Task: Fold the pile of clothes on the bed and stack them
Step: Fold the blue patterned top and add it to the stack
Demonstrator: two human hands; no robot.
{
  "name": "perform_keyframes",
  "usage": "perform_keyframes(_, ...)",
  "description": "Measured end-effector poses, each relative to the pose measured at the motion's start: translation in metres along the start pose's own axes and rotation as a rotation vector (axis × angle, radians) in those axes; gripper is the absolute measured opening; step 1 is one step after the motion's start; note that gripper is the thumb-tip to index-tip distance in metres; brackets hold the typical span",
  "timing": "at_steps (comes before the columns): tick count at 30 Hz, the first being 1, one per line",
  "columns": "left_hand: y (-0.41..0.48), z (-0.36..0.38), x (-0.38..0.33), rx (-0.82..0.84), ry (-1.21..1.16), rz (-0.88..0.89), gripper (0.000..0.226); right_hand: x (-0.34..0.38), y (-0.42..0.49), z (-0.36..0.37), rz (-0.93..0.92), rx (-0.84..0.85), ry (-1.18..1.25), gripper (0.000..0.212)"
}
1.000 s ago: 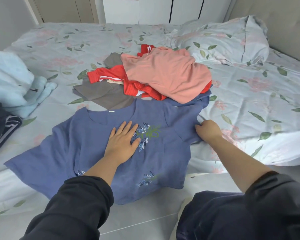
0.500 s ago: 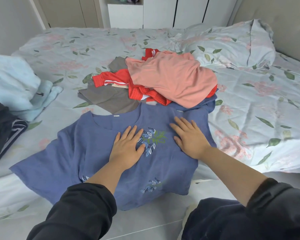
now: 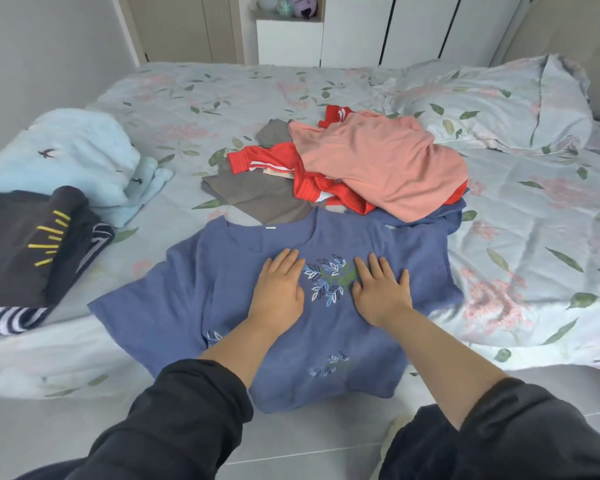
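Note:
A blue short-sleeved top [image 3: 194, 299] with embroidered leaves lies spread flat at the bed's near edge, its hem hanging over the side. My left hand [image 3: 279, 289] and my right hand [image 3: 381, 292] both press flat on its chest, fingers straight, either side of the leaf motif. Behind it lies the unfolded pile: a salmon pink shirt [image 3: 381, 164] on top of a red garment [image 3: 274, 159] with white stripes, a grey garment [image 3: 257, 195] and some blue cloth.
At the left, dark folded clothes [image 3: 25, 244] with yellow marks lie over a striped piece, beside a light blue fleece garment [image 3: 73, 154]. A floral pillow [image 3: 492, 102] sits at the back right. The floral bedsheet [image 3: 534, 237] covers the bed; grey floor lies below.
My right hand let go of the right sleeve's edge and slid left onto the top's chest beside the left hand. The view shifted, showing more of the dark clothes at left.

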State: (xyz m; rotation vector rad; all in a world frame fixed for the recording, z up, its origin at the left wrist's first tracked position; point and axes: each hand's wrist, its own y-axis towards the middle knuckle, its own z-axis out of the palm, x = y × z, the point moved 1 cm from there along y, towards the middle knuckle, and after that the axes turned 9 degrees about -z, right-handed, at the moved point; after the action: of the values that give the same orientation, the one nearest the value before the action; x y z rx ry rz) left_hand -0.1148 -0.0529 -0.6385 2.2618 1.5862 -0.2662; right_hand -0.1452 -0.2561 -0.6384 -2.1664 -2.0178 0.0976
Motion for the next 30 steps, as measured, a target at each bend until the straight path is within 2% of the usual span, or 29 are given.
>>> perform_keyframes(2, -0.015, -0.010, 0.018, 0.004, 0.133, 0.093, 0.052, 0.018, 0.006, -0.009, 0.058, 0.052, -0.004, 0.059)
perform_keyframes(4, -0.029, -0.028, 0.047, -0.009, 0.204, 0.077, 0.049, 0.054, 0.011, -0.014, -0.053, -0.022, 0.031, 0.061)
perform_keyframes(6, -0.039, -0.049, 0.081, -0.043, 0.254, -0.082, 0.048, 0.099, 0.010, -0.014, -0.264, -0.074, 0.160, 0.062)
perform_keyframes(8, -0.051, -0.068, 0.114, -0.076, 0.295, -0.296, 0.048, 0.135, 0.006, -0.007, -0.375, 0.028, 0.276, 0.062)
perform_keyframes(12, -0.083, -0.094, 0.169, -0.135, 0.235, -0.715, 0.052, 0.150, 0.007, 0.015, -0.350, 0.083, 0.084, 0.065)
perform_keyframes(14, -0.093, -0.102, 0.185, -0.121, 0.246, -0.819, 0.054, 0.148, 0.010, 0.015, -0.348, 0.113, 0.079, 0.066)
perform_keyframes(16, -0.093, -0.110, 0.193, -0.089, 0.247, -0.841, 0.046, 0.148, 0.011, 0.014, -0.349, 0.137, 0.064, 0.066)
perform_keyframes(18, -0.087, -0.117, 0.196, -0.056, 0.144, -0.841, 0.027, 0.149, 0.011, 0.014, -0.345, 0.130, 0.049, 0.066)
perform_keyframes(20, -0.081, -0.127, 0.199, -0.056, 0.010, -0.873, 0.018, 0.149, 0.011, 0.014, -0.345, 0.134, 0.052, 0.066)
perform_keyframes(25, -0.073, -0.162, 0.205, -0.374, -0.289, -0.997, 0.013, 0.147, 0.016, 0.015, -0.336, 0.159, 0.065, 0.067)
perform_keyframes(27, -0.072, -0.168, 0.203, -0.354, -0.391, -1.033, 0.010, 0.146, 0.018, 0.014, -0.334, 0.180, 0.086, 0.068)
perform_keyframes(30, -0.068, -0.169, 0.174, -0.194, -0.668, -1.022, 0.002, 0.142, 0.023, 0.008, -0.329, 0.205, 0.201, 0.068)
